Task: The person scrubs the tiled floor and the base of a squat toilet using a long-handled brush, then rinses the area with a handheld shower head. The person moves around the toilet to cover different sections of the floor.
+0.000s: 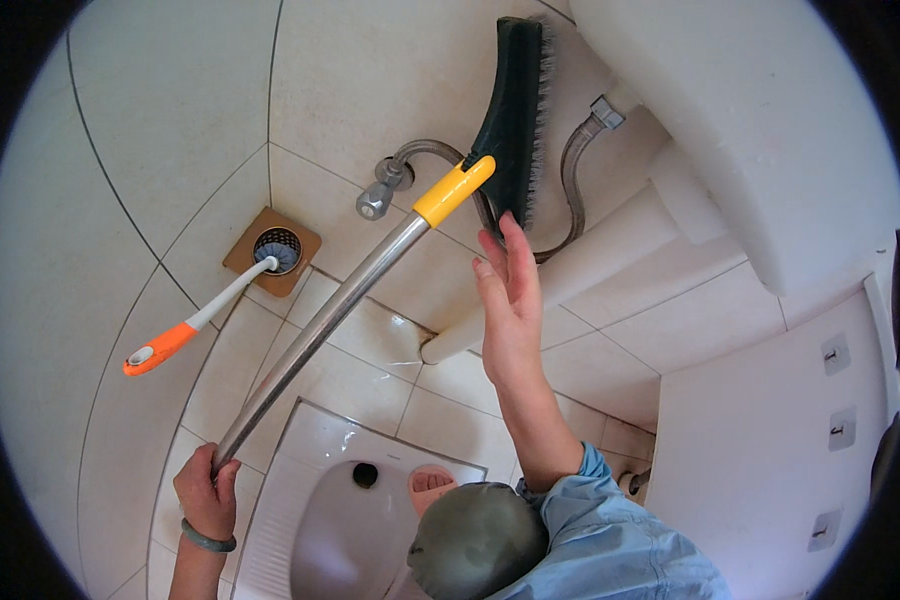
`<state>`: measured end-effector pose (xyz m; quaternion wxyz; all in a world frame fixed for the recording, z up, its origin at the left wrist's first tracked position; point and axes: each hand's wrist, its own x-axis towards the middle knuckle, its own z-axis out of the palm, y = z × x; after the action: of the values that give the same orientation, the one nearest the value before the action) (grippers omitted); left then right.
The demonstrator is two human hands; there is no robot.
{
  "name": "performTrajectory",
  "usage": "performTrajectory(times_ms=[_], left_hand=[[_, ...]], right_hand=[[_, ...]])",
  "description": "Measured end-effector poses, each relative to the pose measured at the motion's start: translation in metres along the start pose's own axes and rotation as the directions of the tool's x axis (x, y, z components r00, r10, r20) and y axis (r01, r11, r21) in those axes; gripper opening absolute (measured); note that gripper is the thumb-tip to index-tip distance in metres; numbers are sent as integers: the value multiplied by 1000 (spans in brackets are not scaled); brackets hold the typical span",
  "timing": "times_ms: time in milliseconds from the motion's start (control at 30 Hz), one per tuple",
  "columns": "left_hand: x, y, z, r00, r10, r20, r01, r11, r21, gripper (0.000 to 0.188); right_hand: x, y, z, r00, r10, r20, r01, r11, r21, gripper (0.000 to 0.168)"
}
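My left hand [206, 484], with a bangle on its wrist, is closed around the lower end of a metal pole [322, 330]. A yellow plastic socket [454, 191] joins this pole to a dark green floor brush head [514, 112], whose pale bristles face right. The brush head is raised in front of the tiled wall. My right hand [514, 300] reaches up with fingers extended to the lower end of the brush head. Its fingertips overlap that end; whether they touch it is unclear.
A braided hose [574, 176] links an angle valve [377, 199] to a white cistern [750, 112]. A white pipe [555, 289] slants below. A toilet brush [217, 304] stands in a brown square holder [292, 285]. Underneath is a squat toilet [330, 435], with a pink slipper [420, 499] beside its bowl.
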<state>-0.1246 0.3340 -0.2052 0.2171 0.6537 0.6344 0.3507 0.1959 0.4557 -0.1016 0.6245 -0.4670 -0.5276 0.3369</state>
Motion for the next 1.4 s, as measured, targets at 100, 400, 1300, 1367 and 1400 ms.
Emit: performTrajectory(times_ms=[100, 400, 1300, 1367, 1400], left_hand=[[-9, 10, 2, 1000, 10, 19, -11, 998, 68, 16], [-56, 22, 38, 982, 26, 186, -35, 998, 46, 24], [-63, 14, 60, 980, 4, 200, -10, 1000, 29, 22], [-50, 13, 52, 986, 23, 167, -38, 995, 89, 23], [-43, 14, 47, 993, 57, 101, -66, 994, 92, 23]], right_hand=[[-10, -5, 10, 999, -10, 41, 9, 1000, 28, 45], [-2, -30, 47, 983, 170, 69, -181, 836, 518, 28], [22, 6, 66, 953, 241, 183, -303, 729, 614, 12], [27, -8, 72, 953, 206, 221, -302, 690, 658, 11], [32, -16, 78, 955, 115, 274, -283, 627, 725, 10]])
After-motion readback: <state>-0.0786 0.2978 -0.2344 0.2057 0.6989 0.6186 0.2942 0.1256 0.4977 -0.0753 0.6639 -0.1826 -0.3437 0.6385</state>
